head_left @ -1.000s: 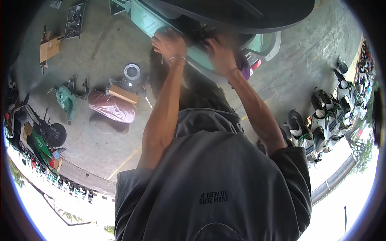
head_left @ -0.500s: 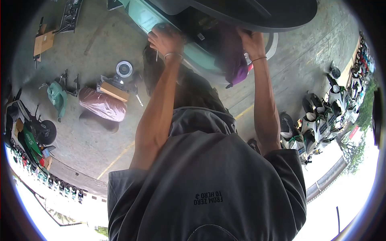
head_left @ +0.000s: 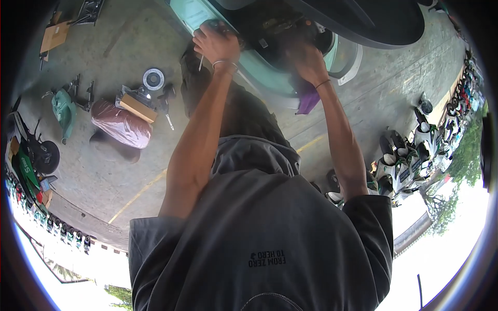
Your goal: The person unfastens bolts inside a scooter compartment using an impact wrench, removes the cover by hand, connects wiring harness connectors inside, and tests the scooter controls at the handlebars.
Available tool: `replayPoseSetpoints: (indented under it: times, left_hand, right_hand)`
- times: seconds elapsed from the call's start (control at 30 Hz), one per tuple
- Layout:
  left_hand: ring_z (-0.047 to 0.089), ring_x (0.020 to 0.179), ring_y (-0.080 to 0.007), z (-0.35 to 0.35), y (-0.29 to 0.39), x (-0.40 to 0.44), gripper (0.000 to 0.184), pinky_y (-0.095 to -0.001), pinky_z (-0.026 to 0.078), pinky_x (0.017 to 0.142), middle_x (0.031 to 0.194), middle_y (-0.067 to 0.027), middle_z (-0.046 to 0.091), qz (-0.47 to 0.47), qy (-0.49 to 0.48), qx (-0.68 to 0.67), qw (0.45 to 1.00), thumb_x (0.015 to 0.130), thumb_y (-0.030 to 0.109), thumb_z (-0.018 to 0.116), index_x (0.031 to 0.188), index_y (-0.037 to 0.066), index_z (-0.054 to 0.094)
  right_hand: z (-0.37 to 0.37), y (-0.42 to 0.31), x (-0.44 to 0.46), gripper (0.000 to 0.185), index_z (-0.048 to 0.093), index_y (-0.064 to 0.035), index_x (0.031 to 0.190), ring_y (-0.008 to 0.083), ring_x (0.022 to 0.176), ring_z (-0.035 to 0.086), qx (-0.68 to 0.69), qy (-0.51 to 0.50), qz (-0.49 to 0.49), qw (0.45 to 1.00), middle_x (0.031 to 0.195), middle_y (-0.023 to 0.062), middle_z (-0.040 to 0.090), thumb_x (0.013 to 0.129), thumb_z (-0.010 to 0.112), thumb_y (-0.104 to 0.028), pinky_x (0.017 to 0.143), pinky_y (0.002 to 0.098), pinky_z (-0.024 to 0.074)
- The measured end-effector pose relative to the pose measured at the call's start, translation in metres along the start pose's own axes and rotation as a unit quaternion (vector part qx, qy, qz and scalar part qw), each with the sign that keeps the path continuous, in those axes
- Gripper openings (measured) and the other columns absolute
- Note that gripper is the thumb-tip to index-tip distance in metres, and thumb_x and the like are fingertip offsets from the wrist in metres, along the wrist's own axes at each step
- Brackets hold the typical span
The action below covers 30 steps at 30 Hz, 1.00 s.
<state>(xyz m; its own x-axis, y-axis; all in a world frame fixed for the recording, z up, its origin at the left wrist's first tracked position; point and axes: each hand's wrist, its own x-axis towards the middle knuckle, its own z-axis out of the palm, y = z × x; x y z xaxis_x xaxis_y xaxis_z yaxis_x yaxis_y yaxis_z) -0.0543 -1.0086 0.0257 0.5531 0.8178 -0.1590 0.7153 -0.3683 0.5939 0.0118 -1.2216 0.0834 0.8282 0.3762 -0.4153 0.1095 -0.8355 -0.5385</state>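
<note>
A mint-green scooter [head_left: 270,75] stands ahead of me, its black seat [head_left: 363,20] raised over a dark open compartment. My left hand [head_left: 218,45] is closed at the near left edge of the body, beside a dark rounded part. A thin pale rod [head_left: 201,63], perhaps a tool's shaft, sticks out below its fingers; the rest is hidden. My right hand [head_left: 306,61] reaches into the compartment, its fingers blurred and partly lost in the dark. Below it a purple cloth [head_left: 309,100] hangs over the scooter's side; whether the hand grips it I cannot tell.
On the concrete floor at left lie a plastic-wrapped bundle [head_left: 122,124], a cardboard box [head_left: 136,108], a white-and-grey disc [head_left: 153,79] and a green body panel [head_left: 64,111]. Another scooter [head_left: 31,155] is at far left. Rows of parked scooters [head_left: 415,150] line the right.
My right hand has moved left and down from the seat's edge into the compartment. Less of the purple cloth shows, and a round dark part is uncovered. My left hand stays at the same spot.
</note>
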Motion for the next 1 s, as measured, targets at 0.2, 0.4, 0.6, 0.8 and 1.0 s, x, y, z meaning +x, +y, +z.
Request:
replayPoseSetpoints:
  times: [0.2,0.4,0.6,0.8,1.0]
  left_hand:
    - [0.045,0.109,-0.0385,-0.001,0.002,-0.001,0.034,-0.0516,0.033,0.091,0.109,-0.0203,0.050,0.017,0.018,-0.009,1.000,0.087,0.027,0.059,0.106,0.001,0.049]
    - [0.046,0.107,-0.0389,-0.002,0.003,-0.001,0.035,-0.0515,0.034,0.089,0.107,-0.0202,0.050,0.014,0.008,-0.013,1.000,0.087,0.027,0.060,0.104,-0.001,0.047]
    - [0.047,0.113,-0.0402,0.000,-0.002,-0.003,0.040,-0.0544,0.034,0.095,0.112,-0.0219,0.052,0.008,0.016,-0.022,1.000,0.087,0.031,0.060,0.110,-0.001,0.052]
    - [0.048,0.108,-0.0403,0.005,-0.004,0.000,0.037,-0.0545,0.034,0.091,0.107,-0.0213,0.052,0.013,0.025,-0.024,0.999,0.087,0.030,0.060,0.104,-0.002,0.051]
    - [0.048,0.108,-0.0402,0.005,-0.003,0.000,0.036,-0.0540,0.035,0.091,0.107,-0.0214,0.053,0.014,0.029,-0.027,0.999,0.086,0.030,0.060,0.103,-0.001,0.052]
  right_hand:
    - [-0.003,0.012,0.034,0.030,0.066,-0.0098,0.111,0.0396,0.099,0.063,-0.100,0.271,-0.096,0.952,0.109,0.0181,0.064,0.081,0.064,-0.012,0.085,0.0456,0.0524]
    - [0.024,-0.010,0.008,0.029,0.064,-0.0033,0.107,0.0426,0.095,0.061,-0.066,0.293,-0.070,0.951,0.098,0.0225,0.062,0.079,0.067,-0.011,0.078,0.0472,0.0530]
    - [-0.016,0.019,0.038,0.029,0.065,-0.0044,0.105,0.0437,0.092,0.062,-0.095,0.282,0.033,0.954,0.101,0.0227,0.063,0.078,0.070,-0.014,0.083,0.0483,0.0512]
    - [0.003,-0.002,0.004,0.027,0.067,-0.0022,0.098,0.0406,0.097,0.063,-0.041,0.114,-0.104,0.987,0.098,0.0192,0.066,0.078,0.072,-0.019,0.084,0.0462,0.0511]
    - [0.011,0.001,0.025,0.028,0.064,-0.0026,0.107,0.0444,0.095,0.062,-0.135,0.309,0.012,0.941,0.104,0.0249,0.061,0.083,0.067,-0.017,0.079,0.0485,0.0520]
